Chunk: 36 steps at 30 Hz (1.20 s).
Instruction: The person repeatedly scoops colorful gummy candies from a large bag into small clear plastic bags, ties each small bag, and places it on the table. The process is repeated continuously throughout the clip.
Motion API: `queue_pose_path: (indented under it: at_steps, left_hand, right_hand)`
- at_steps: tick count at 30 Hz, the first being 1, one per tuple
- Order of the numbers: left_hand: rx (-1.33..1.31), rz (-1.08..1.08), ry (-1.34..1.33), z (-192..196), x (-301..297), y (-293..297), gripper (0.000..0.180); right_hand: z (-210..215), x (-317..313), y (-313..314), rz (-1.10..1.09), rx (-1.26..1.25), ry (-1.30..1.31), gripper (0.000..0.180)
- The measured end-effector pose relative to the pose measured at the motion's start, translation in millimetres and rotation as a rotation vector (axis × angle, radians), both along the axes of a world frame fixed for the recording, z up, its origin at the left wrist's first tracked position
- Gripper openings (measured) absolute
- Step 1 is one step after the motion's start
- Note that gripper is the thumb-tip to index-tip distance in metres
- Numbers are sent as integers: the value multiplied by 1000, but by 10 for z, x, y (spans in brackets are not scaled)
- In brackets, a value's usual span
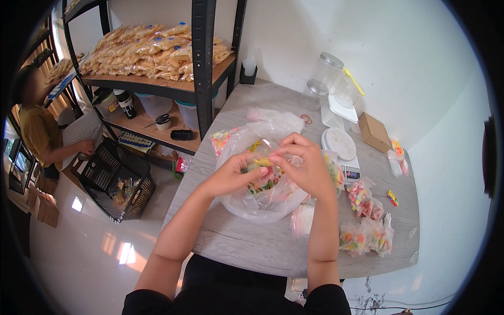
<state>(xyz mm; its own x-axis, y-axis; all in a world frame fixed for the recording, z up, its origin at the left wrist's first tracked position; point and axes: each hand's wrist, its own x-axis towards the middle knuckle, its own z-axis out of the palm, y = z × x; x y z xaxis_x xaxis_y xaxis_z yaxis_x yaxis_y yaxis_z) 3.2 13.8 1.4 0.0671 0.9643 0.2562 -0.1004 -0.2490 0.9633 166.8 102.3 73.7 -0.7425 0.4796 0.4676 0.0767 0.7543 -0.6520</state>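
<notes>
Both of my hands are raised over a large clear plastic bag (236, 202) of colourful candies, which lies open on the table. Between them is a small clear plastic bag (258, 153) with something yellow and green in it. My left hand (236, 173) grips its lower left side, thumb pointing right. With bent fingers, my right hand (302, 160) pinches its upper right edge. The fingers partly cover the small bag, so whether its top is closed I cannot tell. Right of my hands stands a white digital scale (350, 170) with a round white lid (338, 143) on it.
Filled candy packets (365, 236) lie at the right, near a small yellow-red box (392, 198). Behind stand clear jars (316, 90) and a brown cardboard box (374, 132). A black-framed shelf (203, 68) borders the table's left. Another person (39, 121) stands by a black basket (118, 181).
</notes>
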Motion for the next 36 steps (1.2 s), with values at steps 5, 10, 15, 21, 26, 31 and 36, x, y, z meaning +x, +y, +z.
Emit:
queue_pose_path:
  at_steps: [5, 10, 15, 21, 26, 31, 36]
  left_hand:
    - [-47, 52, 27, 37, 20, -53, 28]
    - [-40, 88, 24, 25, 76, -50, 28]
    - [22, 108, -51, -11, 113, -23, 29]
    - [65, 146, -11, -36, 81, -2, 23]
    - [74, 140, 30, -60, 55, -3, 20]
    - [-30, 116, 69, -57, 70, -11, 20]
    - [40, 119, 58, -33, 61, -29, 21]
  right_hand:
    - [27, 31, -2, -30, 2, -36, 16]
    - [15, 30, 11, 17, -13, -14, 17]
    - [-27, 9, 47, 83, -123, -60, 18]
    - [-23, 28, 51, 94, -68, -66, 24]
    - [-39, 14, 49, 221, -10, -66, 23]
    - [-40, -1, 40, 191, -103, -17, 19]
    - [5, -1, 7, 126, -65, 21, 15]
